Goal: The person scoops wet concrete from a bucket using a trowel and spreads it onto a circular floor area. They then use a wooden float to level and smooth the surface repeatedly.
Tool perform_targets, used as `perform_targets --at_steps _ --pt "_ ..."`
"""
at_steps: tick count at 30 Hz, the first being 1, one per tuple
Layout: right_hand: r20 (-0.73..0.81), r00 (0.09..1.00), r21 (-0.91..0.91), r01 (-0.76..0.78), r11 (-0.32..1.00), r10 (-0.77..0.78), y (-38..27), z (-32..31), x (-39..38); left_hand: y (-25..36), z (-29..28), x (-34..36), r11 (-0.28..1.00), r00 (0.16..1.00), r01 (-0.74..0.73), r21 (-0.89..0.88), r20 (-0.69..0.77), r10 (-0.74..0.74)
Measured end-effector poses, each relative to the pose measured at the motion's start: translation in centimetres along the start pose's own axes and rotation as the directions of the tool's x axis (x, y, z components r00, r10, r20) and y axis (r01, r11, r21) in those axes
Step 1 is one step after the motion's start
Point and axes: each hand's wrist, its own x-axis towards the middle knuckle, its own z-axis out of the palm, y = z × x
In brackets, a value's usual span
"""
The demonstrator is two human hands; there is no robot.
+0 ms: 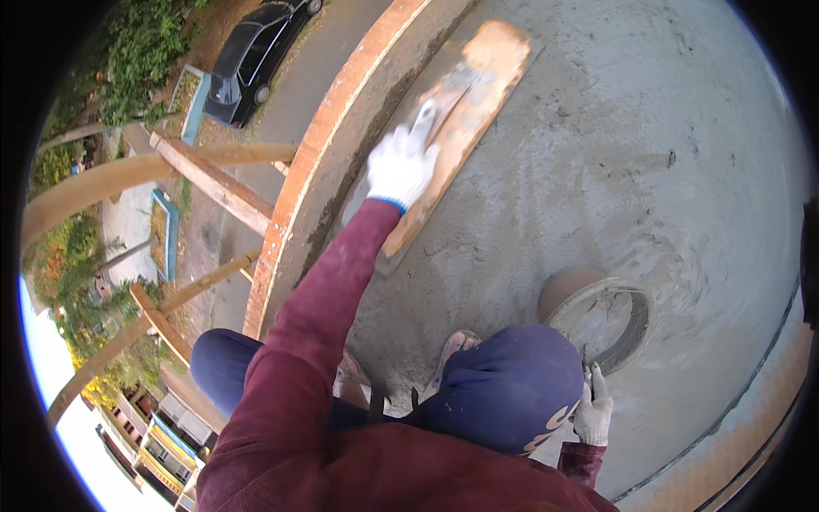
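My left hand [401, 167], in a white glove with a blue cuff, is closed round the grip of a long wooden plastering float [490, 64]. The float's worn, cement-smeared board lies slantwise on wet grey cement [546, 188], close to the raised edge. At lower right, beside my knee, my gloved right hand [593, 414] has its fingers at the near rim of a round bucket [570, 288]. Grey cement coats the bucket's inside. My right fingertips are partly hidden, but they appear to grip the rim.
Along the left runs a raised slab edge with a wooden form board [299, 183]. Beyond it, wooden poles [162, 162] stick out over a lower street with a dark parked car [252, 60]. My sandalled feet [461, 346] rest on the cement. A wall base [759, 375] borders the right.
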Motion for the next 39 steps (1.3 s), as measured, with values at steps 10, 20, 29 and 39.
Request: perform_targets --at_steps 10,20,29,39 --pt "-0.005 0.994 0.429 -0.096 0.898 0.109 16.2 -6.1 4.2 1.8 -1.1 -0.4 0.995 0.994 0.099 -0.013 0.053 -0.098" --pt "-0.049 0.996 0.019 0.080 0.997 -0.079 4.9 0.2 1.7 -5.3 -1.3 -14.6 0.993 0.991 0.115 0.011 0.068 -0.115" --pt "-0.088 0.992 -0.128 -0.097 0.987 0.086 4.3 -1.6 2.1 6.7 1.1 11.3 0.984 0.988 0.132 -0.116 -0.063 -0.140" --pt "0.035 0.994 -0.272 -0.095 0.958 0.108 -1.1 0.9 0.9 -3.2 -5.6 -12.6 0.974 0.977 0.206 -0.090 0.066 -0.201"
